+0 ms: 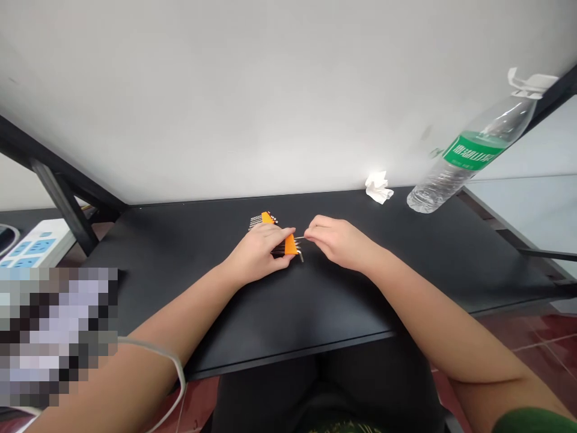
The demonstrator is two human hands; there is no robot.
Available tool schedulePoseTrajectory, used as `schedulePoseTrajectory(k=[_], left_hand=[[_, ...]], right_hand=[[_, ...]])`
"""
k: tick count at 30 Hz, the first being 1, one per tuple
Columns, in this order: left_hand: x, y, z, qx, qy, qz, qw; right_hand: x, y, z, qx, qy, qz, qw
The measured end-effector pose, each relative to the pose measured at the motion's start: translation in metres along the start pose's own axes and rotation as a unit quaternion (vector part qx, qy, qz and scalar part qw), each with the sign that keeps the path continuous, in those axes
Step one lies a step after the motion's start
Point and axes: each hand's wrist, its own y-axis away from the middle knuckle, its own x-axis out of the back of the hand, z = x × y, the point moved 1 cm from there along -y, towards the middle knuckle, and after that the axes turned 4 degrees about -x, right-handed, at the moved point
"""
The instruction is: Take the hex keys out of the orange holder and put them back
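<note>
On the black table, my left hand (pixel 261 249) is closed around an orange hex key holder (pixel 291 243), thumb and fingers gripping its sides. Several metal hex keys stick out of the holder, and one short bent end (pixel 300 256) shows at its near corner. To the right, my right hand (pixel 336 239) pinches a thin hex key (pixel 301 238) whose other end reaches the holder; the fingertips hide part of it. Just beyond my left hand lies another orange piece (pixel 267 217) with several metal keys through it. Whether the two orange pieces are joined is hidden by the hand.
A large plastic bottle (pixel 473 150) with a green label stands at the back right, beside a crumpled white tissue (pixel 378 187). A white power strip (pixel 33 249) lies at the left. A pale cable (pixel 174 358) loops over my left forearm. The table's front edge (pixel 288 357) is close to my lap.
</note>
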Motion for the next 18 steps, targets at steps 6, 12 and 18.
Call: schedulePoseTrajectory(k=[6, 12, 18], left_hand=[[0.004, -0.008, 0.017, -0.038, -0.064, 0.021, 0.997], [0.003, -0.006, 0.016, -0.052, -0.055, 0.112, 0.991], [0.004, -0.007, 0.019, -0.084, -0.033, 0.089, 0.992]], right_hand=[[-0.011, -0.007, -0.013, -0.039, -0.145, 0.007, 0.989], [-0.022, -0.014, -0.001, -0.170, -0.471, 0.006, 0.866], [-0.024, -0.015, 0.011, -0.258, -0.611, -0.097, 0.742]])
